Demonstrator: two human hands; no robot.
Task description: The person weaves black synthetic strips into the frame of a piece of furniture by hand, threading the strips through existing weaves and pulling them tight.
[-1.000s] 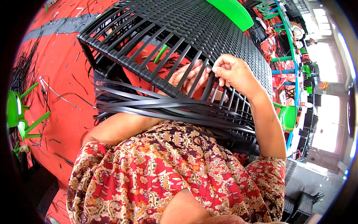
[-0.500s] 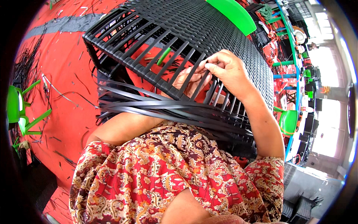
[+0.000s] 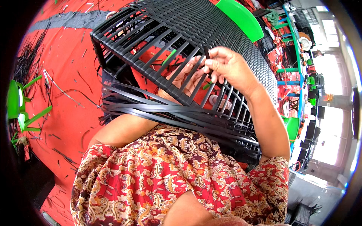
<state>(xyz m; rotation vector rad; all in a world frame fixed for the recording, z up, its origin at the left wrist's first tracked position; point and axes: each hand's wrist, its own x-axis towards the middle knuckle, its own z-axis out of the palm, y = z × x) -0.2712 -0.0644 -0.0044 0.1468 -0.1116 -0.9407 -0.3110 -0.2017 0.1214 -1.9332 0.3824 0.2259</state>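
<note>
A black woven furniture panel [image 3: 181,22] lies tilted before me, with a row of parallel flat strips spanning open gaps along its near edge. My right hand [image 3: 233,69], above the panel, pinches a short dark strip end [image 3: 206,52] between thumb and fingers. Under the parallel strips is my left hand [image 3: 184,78], palm up, fingers stretched toward the right fingertips and partly covered by the strips. Whether the left fingertips touch the pinched strip is hard to see. A bundle of loose black strips [image 3: 151,108] runs across the panel's near side, over my left forearm.
A green curved chair part [image 3: 243,19] rises beyond the panel. Green stools [image 3: 14,100] stand at the left on the red floor covering [image 3: 68,124], which is littered with strip scraps. At the right is a blue and green metal rack [image 3: 299,75].
My right hand has shifted slightly right and now shows a dark strip end standing up from its pinch. The left fingers have spread and straightened beneath the panel. The view has shifted a little.
</note>
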